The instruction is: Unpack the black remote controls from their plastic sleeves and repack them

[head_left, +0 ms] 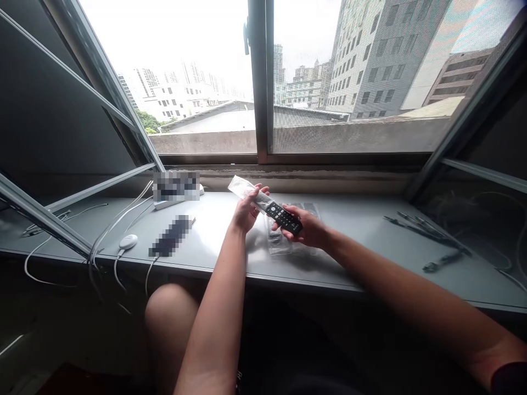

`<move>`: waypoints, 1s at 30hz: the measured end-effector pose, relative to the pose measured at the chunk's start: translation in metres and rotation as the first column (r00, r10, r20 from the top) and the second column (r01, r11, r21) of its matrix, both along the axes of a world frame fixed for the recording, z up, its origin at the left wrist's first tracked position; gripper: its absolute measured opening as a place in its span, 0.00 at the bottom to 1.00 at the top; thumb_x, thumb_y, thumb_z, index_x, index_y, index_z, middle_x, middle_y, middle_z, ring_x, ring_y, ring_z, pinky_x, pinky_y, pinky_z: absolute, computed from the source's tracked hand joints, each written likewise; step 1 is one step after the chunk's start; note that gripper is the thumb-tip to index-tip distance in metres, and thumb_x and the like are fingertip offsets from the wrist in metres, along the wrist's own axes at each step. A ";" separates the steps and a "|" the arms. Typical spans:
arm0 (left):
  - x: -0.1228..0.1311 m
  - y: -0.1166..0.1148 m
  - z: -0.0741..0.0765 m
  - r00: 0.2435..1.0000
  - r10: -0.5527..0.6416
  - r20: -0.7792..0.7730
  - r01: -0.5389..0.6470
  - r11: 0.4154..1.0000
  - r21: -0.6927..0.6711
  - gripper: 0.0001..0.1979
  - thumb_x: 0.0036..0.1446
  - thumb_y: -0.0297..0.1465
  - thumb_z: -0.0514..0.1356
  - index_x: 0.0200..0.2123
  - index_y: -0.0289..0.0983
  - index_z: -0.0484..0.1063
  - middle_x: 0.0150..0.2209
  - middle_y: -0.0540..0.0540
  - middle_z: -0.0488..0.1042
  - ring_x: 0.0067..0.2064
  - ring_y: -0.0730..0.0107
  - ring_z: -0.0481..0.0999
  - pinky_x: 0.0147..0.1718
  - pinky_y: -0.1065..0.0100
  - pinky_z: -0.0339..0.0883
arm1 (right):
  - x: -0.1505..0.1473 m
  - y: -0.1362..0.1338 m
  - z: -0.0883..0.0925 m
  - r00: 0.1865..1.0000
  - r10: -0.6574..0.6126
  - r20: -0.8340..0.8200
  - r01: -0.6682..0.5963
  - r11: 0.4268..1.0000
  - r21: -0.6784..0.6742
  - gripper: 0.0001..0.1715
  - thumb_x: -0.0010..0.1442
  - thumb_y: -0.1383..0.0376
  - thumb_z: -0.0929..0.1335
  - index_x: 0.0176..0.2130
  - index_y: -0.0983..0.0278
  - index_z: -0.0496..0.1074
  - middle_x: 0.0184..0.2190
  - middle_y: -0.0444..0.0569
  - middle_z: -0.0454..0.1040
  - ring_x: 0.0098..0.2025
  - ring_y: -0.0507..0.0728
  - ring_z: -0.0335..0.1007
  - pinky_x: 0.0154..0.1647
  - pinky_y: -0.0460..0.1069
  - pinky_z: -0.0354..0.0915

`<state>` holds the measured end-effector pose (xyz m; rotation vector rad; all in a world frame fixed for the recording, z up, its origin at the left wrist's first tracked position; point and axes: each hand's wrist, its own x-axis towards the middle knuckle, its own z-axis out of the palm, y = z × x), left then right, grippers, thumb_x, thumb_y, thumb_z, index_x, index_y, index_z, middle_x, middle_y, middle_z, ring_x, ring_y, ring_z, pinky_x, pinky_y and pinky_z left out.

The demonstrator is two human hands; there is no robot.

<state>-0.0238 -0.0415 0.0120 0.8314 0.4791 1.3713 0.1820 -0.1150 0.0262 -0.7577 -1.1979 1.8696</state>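
Pinching the near end of the slim black button-covered remote control [283, 216], the right hand [308, 229] wraps its fingers round it. The left hand [246, 211] clasps the clear crinkled plastic sleeve [244, 189] over the far end, and the opposed grips seemingly steady both. Beneath the grips, a transparent wrapper [280, 246] lies on the grey ledge [370, 230].

A black remote [283, 216] with pale buttons, a clear plastic sleeve [244, 188], a grey sill [362, 230], white cables [115, 222].
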 end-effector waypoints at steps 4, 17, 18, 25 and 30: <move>0.001 -0.005 0.000 0.985 -0.113 -0.133 0.119 0.992 0.037 0.23 0.59 0.28 0.76 0.57 0.33 0.79 0.58 0.34 0.83 0.57 0.58 0.83 0.58 0.62 0.75 | -0.002 -0.001 -0.002 0.996 -0.079 0.038 0.076 0.995 0.066 0.17 0.78 0.56 0.64 0.56 0.65 0.72 0.42 0.59 0.86 0.22 0.54 0.75 0.11 0.43 0.57; 0.001 0.009 -0.001 0.990 0.112 0.084 -0.112 0.994 -0.004 0.18 0.63 0.24 0.72 0.55 0.35 0.76 0.57 0.37 0.83 0.57 0.62 0.84 0.59 0.64 0.76 | -0.002 0.003 -0.003 0.945 -0.243 0.217 0.190 0.953 0.237 0.09 0.71 0.64 0.76 0.45 0.68 0.77 0.40 0.58 0.86 0.32 0.60 0.87 0.19 0.46 0.77; 0.002 0.008 -0.001 0.993 0.092 0.074 -0.092 0.996 -0.004 0.19 0.63 0.24 0.72 0.56 0.35 0.76 0.57 0.36 0.83 0.58 0.61 0.84 0.61 0.63 0.75 | -0.003 0.003 -0.003 0.946 -0.260 0.195 0.212 0.949 0.234 0.09 0.71 0.64 0.76 0.45 0.68 0.77 0.40 0.58 0.86 0.35 0.61 0.88 0.24 0.47 0.81; 0.007 -0.004 -0.001 0.979 -0.141 -0.145 0.149 0.988 0.042 0.23 0.59 0.25 0.75 0.56 0.35 0.78 0.61 0.35 0.81 0.61 0.56 0.82 0.68 0.55 0.69 | -0.007 0.002 -0.006 0.937 -0.337 0.097 0.313 0.928 0.202 0.06 0.72 0.66 0.75 0.47 0.68 0.79 0.42 0.58 0.86 0.45 0.63 0.89 0.42 0.52 0.87; 0.004 0.004 -0.002 0.998 -0.057 -0.019 0.058 0.998 0.036 0.16 0.67 0.35 0.70 0.54 0.35 0.78 0.58 0.34 0.83 0.60 0.54 0.83 0.64 0.54 0.74 | -0.006 0.003 -0.006 0.936 -0.336 0.102 0.310 0.927 0.211 0.07 0.71 0.65 0.76 0.45 0.67 0.79 0.43 0.58 0.87 0.45 0.63 0.89 0.42 0.52 0.87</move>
